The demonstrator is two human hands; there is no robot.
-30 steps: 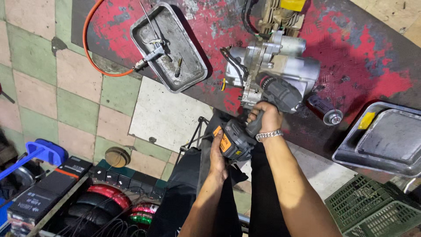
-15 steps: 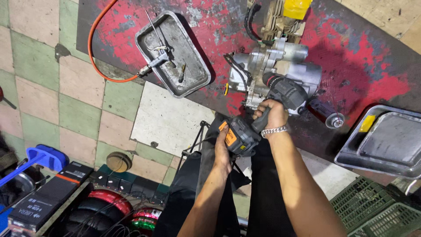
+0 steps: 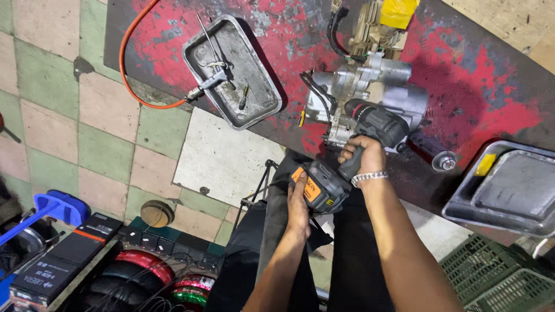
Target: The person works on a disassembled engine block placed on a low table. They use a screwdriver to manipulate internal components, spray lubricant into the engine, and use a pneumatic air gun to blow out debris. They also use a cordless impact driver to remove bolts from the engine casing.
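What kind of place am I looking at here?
Most likely a small engine or motorcycle repair workshop: a bare engine assembly sits on a worn red-painted metal workbench, a cordless power tool is pressed against it, and metal parts trays hold hand tools.

A metal tray (image 3: 257, 86) on the red bench (image 3: 474, 86) holds small tools, an orange hose (image 3: 124, 69) beside it. A second tray (image 3: 509, 185) sits right; a green crate (image 3: 491, 277) below.
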